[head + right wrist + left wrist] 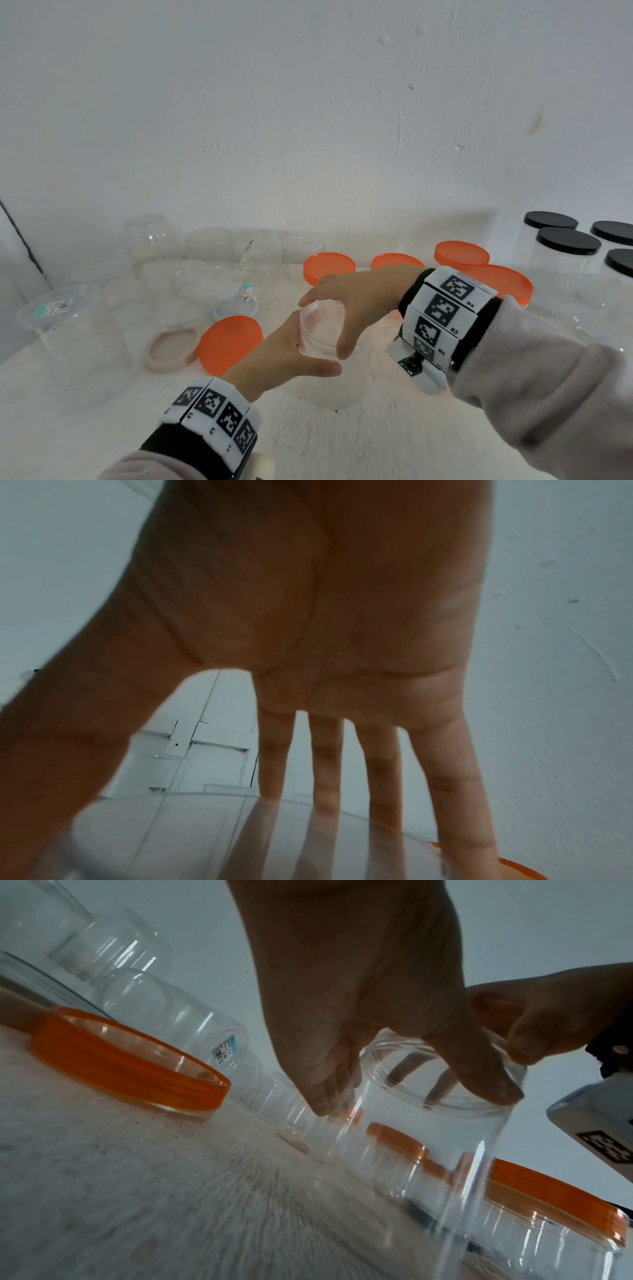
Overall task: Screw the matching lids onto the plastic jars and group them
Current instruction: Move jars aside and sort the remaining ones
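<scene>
Both hands are meeting at a clear jar (pixel 329 346) standing upright on the white tabletop (pixel 376 442): my left hand (pixel 284 356) is wrapping its neck, while my right hand (pixel 356 305) is arching over the open mouth, fingertips (pixel 441 1088) reaching inside the rim. An orange lid (pixel 229 342) is lying just to the left.

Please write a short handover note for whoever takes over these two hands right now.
Left hand grips the side of the clear, open plastic jar standing mid-table.
Right hand reaches over its mouth, fingers and thumb around the rim; no lid visible on it.
Done: black-lidded clear jars grouped far right, orange-lidded jars beside them.
Left: cap this jar; a loose round orange lid lies just left of it. More uncapped clear jars wait far left.
</scene>
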The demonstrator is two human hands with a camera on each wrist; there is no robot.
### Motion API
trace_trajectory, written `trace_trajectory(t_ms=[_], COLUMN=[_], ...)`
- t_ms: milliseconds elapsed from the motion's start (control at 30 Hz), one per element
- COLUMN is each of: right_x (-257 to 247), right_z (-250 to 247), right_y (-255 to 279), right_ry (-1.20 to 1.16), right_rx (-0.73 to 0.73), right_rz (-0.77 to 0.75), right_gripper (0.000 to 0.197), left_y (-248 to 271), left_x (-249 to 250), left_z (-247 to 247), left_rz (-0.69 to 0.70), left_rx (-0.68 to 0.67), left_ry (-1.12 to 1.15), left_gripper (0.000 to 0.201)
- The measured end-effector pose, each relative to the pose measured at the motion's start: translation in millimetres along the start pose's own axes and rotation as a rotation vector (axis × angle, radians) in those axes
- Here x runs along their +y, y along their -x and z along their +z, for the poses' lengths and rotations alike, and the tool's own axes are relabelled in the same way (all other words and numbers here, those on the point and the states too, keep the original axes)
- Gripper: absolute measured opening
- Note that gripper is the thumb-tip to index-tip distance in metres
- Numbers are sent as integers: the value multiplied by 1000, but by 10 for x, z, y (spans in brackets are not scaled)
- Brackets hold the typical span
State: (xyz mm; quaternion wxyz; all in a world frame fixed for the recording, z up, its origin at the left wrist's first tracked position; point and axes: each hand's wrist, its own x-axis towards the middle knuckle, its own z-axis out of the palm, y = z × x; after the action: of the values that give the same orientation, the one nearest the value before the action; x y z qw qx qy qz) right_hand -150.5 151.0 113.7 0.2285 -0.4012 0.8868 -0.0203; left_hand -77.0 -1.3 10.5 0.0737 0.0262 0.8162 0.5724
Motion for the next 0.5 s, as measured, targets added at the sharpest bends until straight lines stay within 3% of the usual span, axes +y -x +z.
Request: trace_trajectory(t_ms=[200, 333, 500], right_x=[-20, -35, -44], right_z=[-29, -27, 1], right_y=[31, 34, 0], right_ry=[-7, 0, 18], right_rx=[-46, -40, -29], right_rz=[-47, -34, -16], right_gripper=[87, 87, 88], left_y=[0, 10, 17], left_x=[6, -9, -32], left_z=[8, 10, 13], left_rz=[57, 16, 4], left_rx=[-45, -11, 18], left_ry=[3, -3, -16], left_gripper=[86, 101, 103])
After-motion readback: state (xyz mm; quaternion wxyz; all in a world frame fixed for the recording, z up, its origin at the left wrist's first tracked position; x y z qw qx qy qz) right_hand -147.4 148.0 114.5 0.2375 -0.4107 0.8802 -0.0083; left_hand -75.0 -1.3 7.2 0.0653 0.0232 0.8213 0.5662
